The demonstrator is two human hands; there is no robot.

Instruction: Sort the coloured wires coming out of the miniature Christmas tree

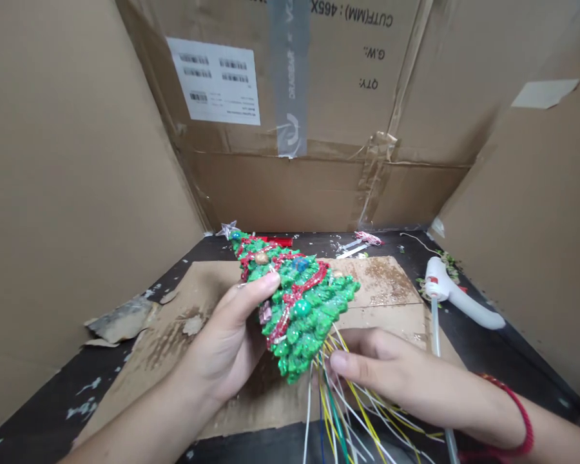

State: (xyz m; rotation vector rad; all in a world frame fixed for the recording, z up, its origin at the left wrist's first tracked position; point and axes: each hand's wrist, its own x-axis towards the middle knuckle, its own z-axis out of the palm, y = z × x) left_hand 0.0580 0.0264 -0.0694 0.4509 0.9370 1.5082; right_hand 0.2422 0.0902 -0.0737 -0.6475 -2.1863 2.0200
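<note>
A small green Christmas tree ornament (304, 296) lies tilted in the air, its clear star (229, 228) pointing to the upper left. Red glittery garland and coloured baubles cover it. My left hand (241, 322) is wrapped round its middle, thumb on top. From the tree's base hangs a bundle of thin wires (348, 412) in white, yellow, green and blue. My right hand (372, 364) is closed on these wires near the base, with thumb and fingers together; some fingertips are hidden behind them.
A stained cardboard sheet (212, 412) covers the dark table (84, 393). On the right rests a white glue gun (464, 299) with a glue stick. Red-and-white string (368, 238) and a red object (280, 241) lie at the back. Cardboard walls (319, 193) enclose three sides.
</note>
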